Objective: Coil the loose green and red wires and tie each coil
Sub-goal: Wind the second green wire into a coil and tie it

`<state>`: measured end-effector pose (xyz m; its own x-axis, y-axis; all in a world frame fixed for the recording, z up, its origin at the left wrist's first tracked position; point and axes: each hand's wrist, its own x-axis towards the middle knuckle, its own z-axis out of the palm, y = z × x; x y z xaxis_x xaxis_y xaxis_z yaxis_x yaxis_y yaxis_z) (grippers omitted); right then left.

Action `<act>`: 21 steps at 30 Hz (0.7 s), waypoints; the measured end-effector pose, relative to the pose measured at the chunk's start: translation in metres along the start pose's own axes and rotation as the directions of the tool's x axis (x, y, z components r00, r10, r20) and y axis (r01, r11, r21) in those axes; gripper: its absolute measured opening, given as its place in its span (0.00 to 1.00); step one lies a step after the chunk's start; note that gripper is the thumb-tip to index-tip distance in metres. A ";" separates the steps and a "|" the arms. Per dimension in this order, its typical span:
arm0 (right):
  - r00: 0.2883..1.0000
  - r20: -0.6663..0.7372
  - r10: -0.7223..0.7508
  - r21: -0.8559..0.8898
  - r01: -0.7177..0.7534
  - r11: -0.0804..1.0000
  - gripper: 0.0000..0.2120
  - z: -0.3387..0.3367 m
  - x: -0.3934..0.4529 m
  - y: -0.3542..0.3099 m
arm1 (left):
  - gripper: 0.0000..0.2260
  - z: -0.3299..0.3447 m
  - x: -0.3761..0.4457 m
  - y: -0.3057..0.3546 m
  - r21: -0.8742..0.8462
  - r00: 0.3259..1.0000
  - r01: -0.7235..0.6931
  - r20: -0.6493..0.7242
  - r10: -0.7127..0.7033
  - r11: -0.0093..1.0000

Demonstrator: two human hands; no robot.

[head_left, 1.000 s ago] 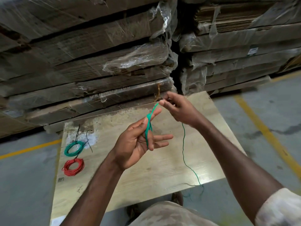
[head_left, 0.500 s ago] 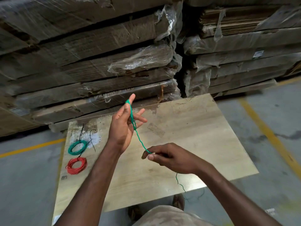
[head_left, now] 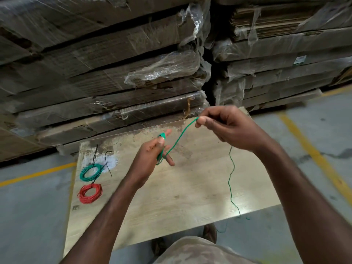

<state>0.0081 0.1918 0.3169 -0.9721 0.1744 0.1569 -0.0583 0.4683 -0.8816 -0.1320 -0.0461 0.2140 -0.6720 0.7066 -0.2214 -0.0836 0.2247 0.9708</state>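
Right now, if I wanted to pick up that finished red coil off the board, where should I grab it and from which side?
Probably pinch the red coil across its bundled strands at the top, where a black tie seems to bind them, so the loops likely stay together. Come from above with the left hand: the coil lies flat on the board, on its left side.

Green wire coils (head_left: 89, 172): one. Red wire coils (head_left: 90, 193): one. Loose green wires (head_left: 230, 180): one. Boards (head_left: 190, 197): one. Hands: two.

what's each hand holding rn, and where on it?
Both hold the thin loose green wire: left hand has its wound loops around the fingers; right hand pinches the strand further along.
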 end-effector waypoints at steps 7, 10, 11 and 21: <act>0.993 -0.056 0.105 -0.061 -0.109 0.992 0.11 0.007 0.037 0.043 | 0.20 0.025 -0.036 0.015 -0.248 0.961 0.163 0.257 -0.097 0.955; 0.985 -0.028 0.172 -0.015 -0.173 0.985 0.10 0.028 0.035 0.077 | 0.21 0.029 -0.043 0.023 -0.436 0.945 0.224 0.315 -0.085 0.872; 0.979 -0.015 0.203 0.022 -0.203 0.979 0.11 0.035 0.031 0.085 | 0.22 0.029 -0.044 0.025 -0.514 0.943 0.240 0.325 -0.072 0.824; 0.957 0.111 0.269 0.033 -0.275 0.961 0.10 0.078 -0.012 0.091 | 0.24 0.027 -0.039 0.040 -0.879 0.989 0.013 0.081 0.122 0.477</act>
<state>-0.0026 0.1650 0.2003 -0.9709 0.1967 -0.1369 0.2033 0.3732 -0.9052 -0.0892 -0.0467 0.2595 -0.6154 0.7809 -0.1076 -0.6950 -0.4731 0.5414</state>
